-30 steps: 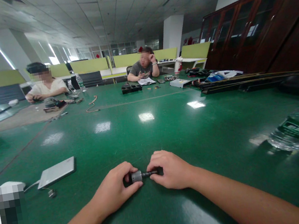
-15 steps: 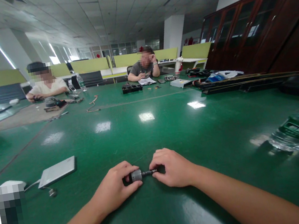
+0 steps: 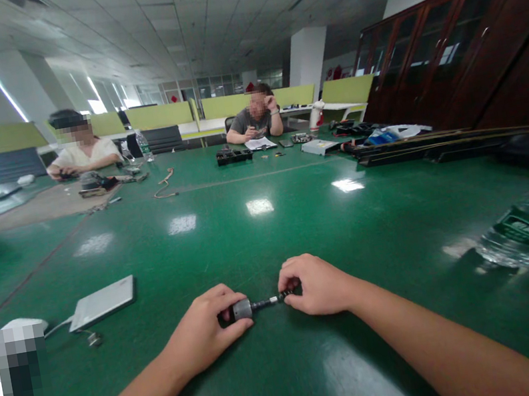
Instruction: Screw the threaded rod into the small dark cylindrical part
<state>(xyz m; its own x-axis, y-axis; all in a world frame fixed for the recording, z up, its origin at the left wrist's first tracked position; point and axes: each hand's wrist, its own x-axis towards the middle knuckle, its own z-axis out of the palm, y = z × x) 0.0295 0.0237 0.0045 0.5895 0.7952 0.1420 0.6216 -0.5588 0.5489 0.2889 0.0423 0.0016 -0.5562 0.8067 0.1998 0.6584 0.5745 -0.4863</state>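
1. Cylinder (image 3: 241, 309), grey and metallic, sits on its side low in the middle of the view, at the green tabletop (image 3: 310, 231); whether it rests on the surface or is held just above cannot be told.
2. Thumb and fingers of the left hand (image 3: 207, 326) are clamped around this cylinder, covering its dark left end.
3. From the cylinder's other end a thin dark shaft (image 3: 262, 304) points toward the right hand (image 3: 317, 284) and finishes in a brighter tip.
4. The right hand's thumb and fingers are closed on a small dark coiled piece (image 3: 287, 293), roughly in line with the shaft and just beyond its tip; whether the two touch is too small to tell.
5. To the left lie a flat pale box (image 3: 102, 303) with a white cable (image 3: 57, 327) and, just beside it, a small metallic piece (image 3: 94, 338).
6. A clear bottle with a green label (image 3: 527, 225) is at the far right, well apart from the hands.
7. Across the table sit a person in a pale top (image 3: 88, 156) and a person in a dark shirt (image 3: 246, 123), the latter behind white paper (image 3: 260, 144).
8. A black tray (image 3: 234, 156) lies near the paper, and long dark bars (image 3: 438, 143) lie farther right.
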